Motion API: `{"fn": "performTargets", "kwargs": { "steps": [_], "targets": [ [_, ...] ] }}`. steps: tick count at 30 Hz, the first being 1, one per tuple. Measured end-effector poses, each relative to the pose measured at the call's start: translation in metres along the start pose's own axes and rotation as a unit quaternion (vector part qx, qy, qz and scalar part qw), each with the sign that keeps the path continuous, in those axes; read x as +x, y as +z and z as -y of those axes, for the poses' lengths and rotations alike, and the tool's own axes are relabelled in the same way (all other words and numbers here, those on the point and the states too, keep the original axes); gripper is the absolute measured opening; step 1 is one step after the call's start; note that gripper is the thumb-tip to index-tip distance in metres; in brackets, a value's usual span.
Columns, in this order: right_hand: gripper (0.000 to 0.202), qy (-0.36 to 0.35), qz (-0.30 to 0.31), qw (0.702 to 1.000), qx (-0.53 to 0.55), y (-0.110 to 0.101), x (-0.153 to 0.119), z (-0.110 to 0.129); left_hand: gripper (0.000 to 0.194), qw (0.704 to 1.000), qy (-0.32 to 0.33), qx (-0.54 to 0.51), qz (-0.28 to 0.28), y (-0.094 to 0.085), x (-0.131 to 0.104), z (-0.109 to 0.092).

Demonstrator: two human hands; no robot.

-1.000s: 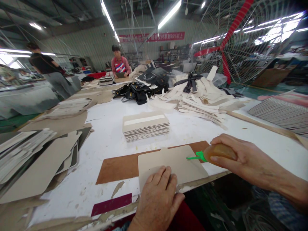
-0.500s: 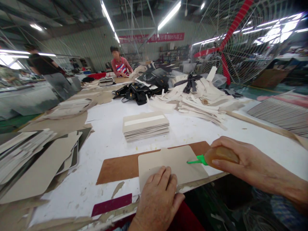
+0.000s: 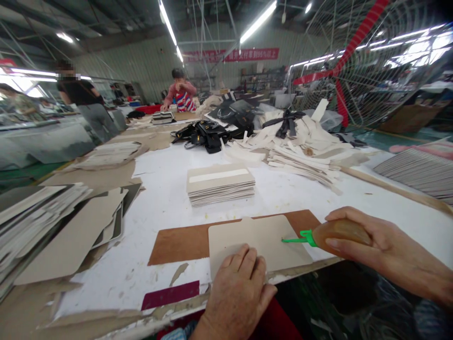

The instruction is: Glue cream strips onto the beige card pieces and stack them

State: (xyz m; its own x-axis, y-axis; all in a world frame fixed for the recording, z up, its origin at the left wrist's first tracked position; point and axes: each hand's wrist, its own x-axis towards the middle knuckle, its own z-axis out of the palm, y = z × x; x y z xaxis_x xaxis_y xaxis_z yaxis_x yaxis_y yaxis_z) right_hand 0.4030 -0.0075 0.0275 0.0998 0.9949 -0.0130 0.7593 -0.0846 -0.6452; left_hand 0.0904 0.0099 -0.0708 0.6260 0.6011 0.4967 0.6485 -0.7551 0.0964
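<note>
Flat on the near edge of a beige card panel (image 3: 258,236) rests my left hand (image 3: 240,288), its fingers stretched out. Beneath that panel lies a longer brown strip (image 3: 180,245), showing at the left and along the back. My right hand (image 3: 368,250) is wrapped round an amber glue bottle (image 3: 341,233) with a green nozzle (image 3: 300,238). The nozzle tip points left, over or on the right part of the panel; contact I cannot make out. Behind them stands a neat stack of similar panels (image 3: 221,184), the top one bearing a white strip.
Loose panels (image 3: 71,236) pile up at the left. A maroon strip (image 3: 170,295) lies by the table's front edge. Black straps (image 3: 201,134) and pale offcuts (image 3: 300,151) heap at the back. A large fan (image 3: 336,71) stands right; a co-worker (image 3: 180,92) is across the table.
The view has shifted slightly, so the table scene sits further right. My left hand stays on the panel, while the bottle and nozzle have shifted little relative to it. The co-worker's arm has risen.
</note>
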Motion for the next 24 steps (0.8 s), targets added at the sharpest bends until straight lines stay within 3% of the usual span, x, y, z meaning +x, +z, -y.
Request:
{"fn": "performTargets", "kwargs": {
  "steps": [6, 12, 19, 24],
  "targets": [
    [0.038, -0.051, -0.042, 0.997, -0.029, 0.01, 0.009, -0.002, 0.045, 1.0, 0.002, -0.001, 0.004, 0.0, -0.001, 0.0],
    [0.035, -0.068, -0.06, 0.994, -0.059, 0.005, 0.013, -0.004, 0.044, 1.0, 0.004, 0.001, -0.006, -0.002, 0.0, 0.001],
    [0.036, -0.027, -0.053, 0.996, -0.064, -0.002, 0.004, 0.002, 0.043, 1.0, 0.003, -0.001, -0.005, 0.0, -0.001, 0.001],
    [0.047, 0.009, -0.079, 0.997, -0.023, 0.002, 0.004, -0.013, 0.042, 1.0, 0.006, 0.017, -0.025, -0.001, 0.001, -0.001]
  ]
}}
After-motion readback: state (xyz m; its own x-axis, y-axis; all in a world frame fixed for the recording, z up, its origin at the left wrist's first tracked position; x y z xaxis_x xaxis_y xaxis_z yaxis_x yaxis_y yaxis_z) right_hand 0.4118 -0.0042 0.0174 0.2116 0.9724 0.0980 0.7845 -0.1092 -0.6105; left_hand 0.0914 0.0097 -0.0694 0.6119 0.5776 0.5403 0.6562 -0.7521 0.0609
